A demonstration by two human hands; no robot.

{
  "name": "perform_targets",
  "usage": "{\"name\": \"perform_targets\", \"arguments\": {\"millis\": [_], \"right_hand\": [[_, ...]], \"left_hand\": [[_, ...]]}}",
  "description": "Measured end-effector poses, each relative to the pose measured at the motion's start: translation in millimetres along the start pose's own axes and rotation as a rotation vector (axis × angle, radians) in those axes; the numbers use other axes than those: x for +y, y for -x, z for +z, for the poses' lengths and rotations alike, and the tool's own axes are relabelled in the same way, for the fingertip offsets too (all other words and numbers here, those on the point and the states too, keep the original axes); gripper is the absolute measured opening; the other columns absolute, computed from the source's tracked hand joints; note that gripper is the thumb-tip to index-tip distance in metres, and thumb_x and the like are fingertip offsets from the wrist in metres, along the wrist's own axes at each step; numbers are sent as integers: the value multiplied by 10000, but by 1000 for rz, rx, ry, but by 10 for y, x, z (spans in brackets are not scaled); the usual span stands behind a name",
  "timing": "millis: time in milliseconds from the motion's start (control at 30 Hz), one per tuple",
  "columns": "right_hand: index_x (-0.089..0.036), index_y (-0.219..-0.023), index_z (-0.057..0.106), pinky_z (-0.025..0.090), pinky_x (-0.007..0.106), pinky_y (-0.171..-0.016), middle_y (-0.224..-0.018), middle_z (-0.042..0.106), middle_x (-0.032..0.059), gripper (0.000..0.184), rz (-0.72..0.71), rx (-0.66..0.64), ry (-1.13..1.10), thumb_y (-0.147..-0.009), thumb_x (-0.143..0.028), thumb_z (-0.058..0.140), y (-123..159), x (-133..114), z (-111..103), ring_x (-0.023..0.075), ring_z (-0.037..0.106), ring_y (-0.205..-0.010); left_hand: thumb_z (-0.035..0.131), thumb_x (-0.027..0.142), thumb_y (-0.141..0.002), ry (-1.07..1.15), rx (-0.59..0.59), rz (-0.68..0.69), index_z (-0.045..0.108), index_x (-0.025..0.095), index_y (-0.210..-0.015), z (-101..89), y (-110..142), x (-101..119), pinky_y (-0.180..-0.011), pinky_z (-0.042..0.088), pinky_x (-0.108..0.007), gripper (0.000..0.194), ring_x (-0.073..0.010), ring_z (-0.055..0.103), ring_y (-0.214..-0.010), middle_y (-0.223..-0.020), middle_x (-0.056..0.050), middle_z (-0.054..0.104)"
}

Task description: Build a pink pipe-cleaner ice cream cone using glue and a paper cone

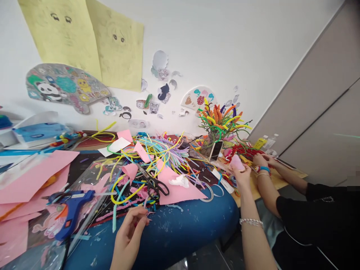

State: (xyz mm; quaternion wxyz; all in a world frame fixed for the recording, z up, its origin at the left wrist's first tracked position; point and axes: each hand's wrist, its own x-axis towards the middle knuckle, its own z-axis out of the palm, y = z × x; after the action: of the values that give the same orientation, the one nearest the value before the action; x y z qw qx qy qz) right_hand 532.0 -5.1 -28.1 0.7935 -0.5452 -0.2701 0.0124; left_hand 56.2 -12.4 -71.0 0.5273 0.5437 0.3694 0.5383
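My left hand (129, 233) is low at the front edge of the blue table (180, 232). Its fingertips are pinched on the end of a thin pink pipe cleaner (145, 204) that rises toward the black scissors (153, 183). My right hand (242, 175), with a beaded bracelet on the wrist, is raised at the table's right end. That hand is closed round a small pink rolled piece (237, 162). A tangled heap of coloured pipe cleaners (157, 153) lies between the two hands.
A blue glue gun (71, 206) lies at front left among pink paper sheets (30, 176). A vase of pipe-cleaner flowers (221, 122) stands at the back right. Another person in black sleeves has both hands (261, 161) on the wooden table (277, 180) right beside my right hand.
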Motion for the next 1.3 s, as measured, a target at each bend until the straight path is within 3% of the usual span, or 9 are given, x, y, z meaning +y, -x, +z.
{"name": "perform_targets", "arguments": {"millis": [67,167,267,433,600,900,1100,1167,1300], "right_hand": [[-155,-1195,577,546,240,-597,-959,653,14,389,13,-23,41,-852,-212,751,152,-85,51,117,632,-704],[-180,-1342,465,531,225,-608,-992,649,16,905,-14,-84,66,-557,-129,914,478,-269,168,131,639,-723],[-187,-1386,411,562,274,-742,-1115,641,66,1058,-25,-164,68,-465,-153,931,966,-508,302,174,677,-864],[-258,-1419,295,551,426,-951,-1188,671,109,1025,61,-466,40,-598,-201,905,2040,-931,511,259,687,-1072],[-297,-1384,254,536,476,-996,-1291,637,140,941,157,-591,-34,-680,-239,875,2802,-1183,703,284,657,-1167],[-302,-1425,239,578,419,-948,-1276,670,120,949,208,-603,37,-707,-268,858,3010,-1212,747,265,690,-1127],[-292,-1472,329,642,359,-751,-1357,646,144,991,217,-777,-52,-657,-215,887,3007,-1180,636,279,729,-1032],[-269,-1388,458,628,314,-569,-1280,696,153,739,269,-787,-116,-747,-227,823,2941,-1156,602,259,764,-857],[-205,-886,683,511,222,-387,-864,809,99,101,251,-540,-43,-839,-275,739,2831,-1114,571,171,696,-520]], "left_hand": [[666,394,-885,-13,-12,-2,698,232,-963,-7,-4,-10,-725,552,-233,182,-173,647,-771,-869,-26,663],[687,411,-863,-22,6,1,706,225,-950,-5,3,-16,-715,559,-244,206,-183,655,-757,-834,-27,674],[690,427,-856,-27,39,-2,724,224,-942,45,35,38,-714,562,-254,223,-193,665,-760,-837,-36,692],[716,405,-844,36,-104,-5,758,227,-1073,248,96,233,-862,571,-316,293,-248,720,-934,-1062,-100,746],[807,358,-772,251,-211,-45,732,263,-1203,434,60,341,-1029,517,-400,448,-308,652,-1192,-1303,-121,693],[813,377,-757,391,-247,-125,777,220,-1100,407,22,404,-975,538,-427,378,-329,683,-1116,-1168,-113,760],[809,460,-740,567,-46,-330,769,199,-1032,380,15,384,-911,543,-353,394,-286,688,-1064,-1085,-101,771],[825,447,-716,710,7,-430,769,199,-996,345,-3,395,-896,544,-324,377,-260,688,-1043,-1065,-79,768],[746,417,-764,920,23,-579,764,174,-930,281,-50,466,-860,564,-349,295,-205,702,-863,-931,-52,753]]}}
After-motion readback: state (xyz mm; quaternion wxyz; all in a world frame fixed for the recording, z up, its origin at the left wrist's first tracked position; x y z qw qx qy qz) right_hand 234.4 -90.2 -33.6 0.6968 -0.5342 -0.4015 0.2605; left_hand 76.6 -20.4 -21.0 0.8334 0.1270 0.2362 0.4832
